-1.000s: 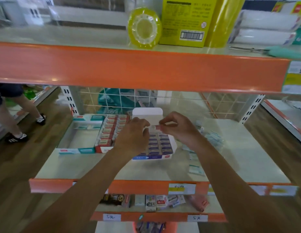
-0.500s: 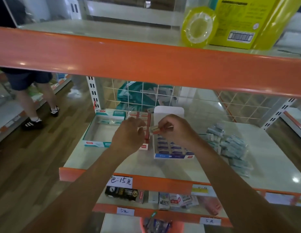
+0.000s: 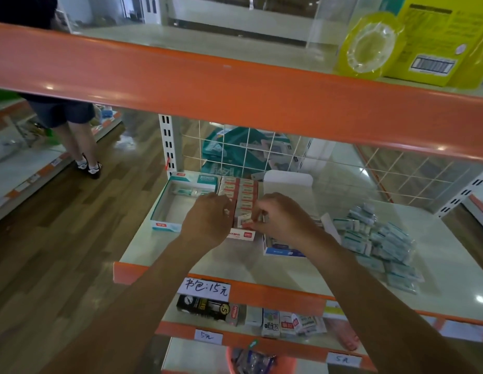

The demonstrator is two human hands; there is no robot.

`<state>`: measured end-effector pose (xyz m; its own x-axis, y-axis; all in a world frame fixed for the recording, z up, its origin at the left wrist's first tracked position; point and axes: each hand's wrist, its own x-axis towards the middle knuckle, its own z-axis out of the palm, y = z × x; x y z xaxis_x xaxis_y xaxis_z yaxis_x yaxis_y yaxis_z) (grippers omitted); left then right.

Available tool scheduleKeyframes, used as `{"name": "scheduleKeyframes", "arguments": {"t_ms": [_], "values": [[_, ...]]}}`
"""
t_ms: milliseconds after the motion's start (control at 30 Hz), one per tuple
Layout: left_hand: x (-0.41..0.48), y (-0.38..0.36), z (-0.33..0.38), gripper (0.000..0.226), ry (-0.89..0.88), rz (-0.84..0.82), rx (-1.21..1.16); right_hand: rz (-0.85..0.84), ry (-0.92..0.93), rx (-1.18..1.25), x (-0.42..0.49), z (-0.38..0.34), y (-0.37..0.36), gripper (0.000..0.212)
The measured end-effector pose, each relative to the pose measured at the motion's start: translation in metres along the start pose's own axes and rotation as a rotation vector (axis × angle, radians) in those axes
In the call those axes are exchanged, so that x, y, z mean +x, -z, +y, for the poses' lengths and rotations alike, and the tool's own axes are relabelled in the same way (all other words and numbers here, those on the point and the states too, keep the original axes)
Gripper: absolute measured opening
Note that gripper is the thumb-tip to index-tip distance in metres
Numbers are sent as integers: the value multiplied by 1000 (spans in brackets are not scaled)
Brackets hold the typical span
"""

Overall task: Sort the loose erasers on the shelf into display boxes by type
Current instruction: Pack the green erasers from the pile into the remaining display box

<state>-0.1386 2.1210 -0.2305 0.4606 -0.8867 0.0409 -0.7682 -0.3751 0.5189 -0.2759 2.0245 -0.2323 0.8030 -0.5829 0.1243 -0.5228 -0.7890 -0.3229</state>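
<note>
Three display boxes stand side by side on the middle shelf. The teal box (image 3: pixel 164 201) on the left holds a few erasers at its back. Rows of red-banded erasers fill the red box (image 3: pixel 241 234) in the middle. The blue box (image 3: pixel 282 251) on the right is mostly hidden under my right wrist. My right hand (image 3: pixel 282 217) pinches a red-banded eraser (image 3: pixel 244 219) over the near end of the red box. My left hand (image 3: pixel 208 217) hovers at that box's left side with its fingers curled; whether they hold anything is hidden. A heap of loose teal erasers (image 3: pixel 380 241) lies to the right.
An orange-edged upper shelf (image 3: pixel 235 85) overhangs the work area, carrying yellow tape and a yellow carton. A wire grid backs the shelf. Small packs (image 3: pixel 262 317) sit on the lower shelf. A person (image 3: pixel 70 125) stands in the aisle on the left.
Both hands moved left from the blue box to the red box. The eraser pinched in my right hand came down to the red box's near end. The camera view shifted left.
</note>
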Motion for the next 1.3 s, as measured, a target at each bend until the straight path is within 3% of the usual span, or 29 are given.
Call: {"name": "scheduleKeyframes", "arguments": {"t_ms": [267,567,900,1033,1300], "values": [[6,-8,-14,21,21,-26,-36,-96,18,-144,5,-8,-10,23],[8,-11,-23,21,-55,-11,-51,-133,15,-140,10,-5,-4,21],[8,-13,-19,24,-166,-5,157,-136,-85,-213,18,-4,-8,24],[6,-14,-5,22,-171,58,136,-10,-18,-139,1,0,4,25],[2,-46,64,22,-341,70,108,225,-231,-86,-62,52,29,24]]}}
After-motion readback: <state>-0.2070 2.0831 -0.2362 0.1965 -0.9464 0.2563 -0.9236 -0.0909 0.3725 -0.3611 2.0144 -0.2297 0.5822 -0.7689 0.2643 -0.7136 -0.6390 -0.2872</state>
